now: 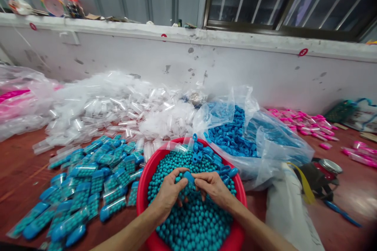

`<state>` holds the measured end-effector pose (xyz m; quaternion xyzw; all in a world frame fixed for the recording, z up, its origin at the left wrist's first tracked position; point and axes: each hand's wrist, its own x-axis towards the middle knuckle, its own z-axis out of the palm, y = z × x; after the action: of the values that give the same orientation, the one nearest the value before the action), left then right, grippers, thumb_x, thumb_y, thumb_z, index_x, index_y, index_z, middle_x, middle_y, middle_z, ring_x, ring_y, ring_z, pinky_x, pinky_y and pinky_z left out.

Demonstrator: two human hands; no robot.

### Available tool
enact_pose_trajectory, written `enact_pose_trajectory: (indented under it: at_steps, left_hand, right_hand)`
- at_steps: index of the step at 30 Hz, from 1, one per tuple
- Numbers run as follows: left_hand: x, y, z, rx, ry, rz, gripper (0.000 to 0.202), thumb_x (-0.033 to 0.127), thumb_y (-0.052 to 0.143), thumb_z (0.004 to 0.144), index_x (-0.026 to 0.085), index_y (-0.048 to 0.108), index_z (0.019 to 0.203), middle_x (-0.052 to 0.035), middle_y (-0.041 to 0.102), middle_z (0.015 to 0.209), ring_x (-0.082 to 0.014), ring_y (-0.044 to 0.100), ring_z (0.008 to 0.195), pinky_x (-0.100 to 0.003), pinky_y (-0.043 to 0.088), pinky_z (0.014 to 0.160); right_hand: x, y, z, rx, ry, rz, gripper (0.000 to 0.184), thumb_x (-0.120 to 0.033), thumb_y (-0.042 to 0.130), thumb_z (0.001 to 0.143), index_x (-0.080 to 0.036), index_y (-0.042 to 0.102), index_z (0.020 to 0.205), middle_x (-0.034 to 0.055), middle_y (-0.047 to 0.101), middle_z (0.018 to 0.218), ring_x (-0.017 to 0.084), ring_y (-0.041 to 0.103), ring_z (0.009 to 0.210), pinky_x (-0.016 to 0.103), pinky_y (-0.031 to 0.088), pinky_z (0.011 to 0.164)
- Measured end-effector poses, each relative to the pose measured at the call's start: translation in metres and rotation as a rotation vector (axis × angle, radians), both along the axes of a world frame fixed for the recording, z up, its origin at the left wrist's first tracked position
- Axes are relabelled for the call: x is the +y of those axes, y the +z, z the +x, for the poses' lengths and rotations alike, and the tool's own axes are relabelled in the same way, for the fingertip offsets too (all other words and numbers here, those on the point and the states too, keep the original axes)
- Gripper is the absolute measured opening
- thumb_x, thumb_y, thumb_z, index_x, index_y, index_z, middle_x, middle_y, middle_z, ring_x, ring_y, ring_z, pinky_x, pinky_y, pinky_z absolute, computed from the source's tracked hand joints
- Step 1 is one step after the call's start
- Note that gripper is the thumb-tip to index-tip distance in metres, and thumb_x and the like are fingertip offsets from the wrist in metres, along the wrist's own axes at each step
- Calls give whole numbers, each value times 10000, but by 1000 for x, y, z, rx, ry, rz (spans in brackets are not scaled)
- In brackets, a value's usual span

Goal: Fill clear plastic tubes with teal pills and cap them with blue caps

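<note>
Over a red basin (142, 188) full of small teal balls (200, 223), my two hands meet. My left hand (172, 186) is closed, thumb and forefinger on a blue plastic cap (189, 177). From the other side, the fingertips of my right hand (213, 188) pinch the same cap. Whether a clear tube sits under the cap is hidden by my fingers. Several loose blue caps (216, 159) lie on the balls at the basin's far right. A few clear empty tubes (180, 147) rest at its back rim.
Ball-filled clear tubes with blue caps (85, 188) lie heaped at left. Behind them is a pile of empty clear tubes (118, 104). An open bag (282, 145) of blue caps stands right of the basin, near a white sack (290, 208). Pink pieces (306, 122) lie farther right.
</note>
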<state>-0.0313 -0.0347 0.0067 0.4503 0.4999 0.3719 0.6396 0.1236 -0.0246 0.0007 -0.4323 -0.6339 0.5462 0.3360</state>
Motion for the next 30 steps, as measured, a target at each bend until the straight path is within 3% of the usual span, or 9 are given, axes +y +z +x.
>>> enact_pose_trajectory:
  at_steps: [3,6,10,14,18,21,24,26,30]
  left_hand:
    - [-2,-2,2,97,73,57,295,292,498,728,174,491,998,67,491,534,-68,439,361,-141,285,302]
    - [-1,-3,2,72,39,36,291,314,483,745,187,483,1007,67,493,548,-76,440,380,-151,289,312]
    - [4,-1,4,-14,29,70,310,297,523,733,179,497,1019,21,582,722,-115,544,622,-201,444,534]
    - [6,0,5,31,36,75,316,300,528,732,155,524,1012,-22,607,842,-149,547,788,-237,437,690]
    - [6,3,2,149,27,107,472,337,517,736,152,435,1163,-32,602,815,-170,553,747,-262,428,660]
    - [5,4,2,248,22,227,409,338,537,718,148,509,1079,-29,598,775,-170,545,739,-258,419,672]
    - [4,3,8,109,-22,198,285,335,521,719,143,552,928,-15,578,748,-135,540,662,-217,424,582]
    - [3,1,10,17,-41,106,322,358,493,738,140,520,973,10,546,684,-100,515,520,-183,379,437]
    - [3,-2,5,-70,-73,56,489,396,496,756,152,394,1167,44,518,602,-60,451,358,-149,278,316]
  right_hand:
    - [-5,6,1,-112,19,142,309,-304,401,846,-159,611,670,-45,432,517,87,420,442,203,357,445]
    - [-11,14,0,-277,57,307,177,-288,474,824,-175,606,862,-12,559,695,139,531,658,243,417,632]
    - [-15,18,-9,-570,46,391,623,-356,710,615,-155,453,1145,77,564,998,243,549,885,334,438,735]
    - [-15,16,-19,-743,-32,422,545,-354,656,668,-140,447,1123,100,545,988,268,561,886,373,459,713]
    - [-13,7,-13,-646,-70,453,557,-378,618,697,-161,403,1163,101,536,1039,252,556,931,371,461,758]
    - [-12,3,-9,-592,-148,425,629,-371,606,704,-140,350,1230,134,510,1114,264,521,1008,396,439,818]
    - [-12,5,-10,-512,-113,394,630,-326,607,704,-131,358,1249,139,490,1152,257,479,1061,387,409,872]
    - [-10,8,-8,-429,-60,371,537,-315,553,757,-150,397,1244,120,507,1137,238,481,1051,368,400,883]
    - [-1,10,-2,-167,-30,178,356,-376,367,870,-192,555,1110,25,569,745,123,534,564,240,466,520]
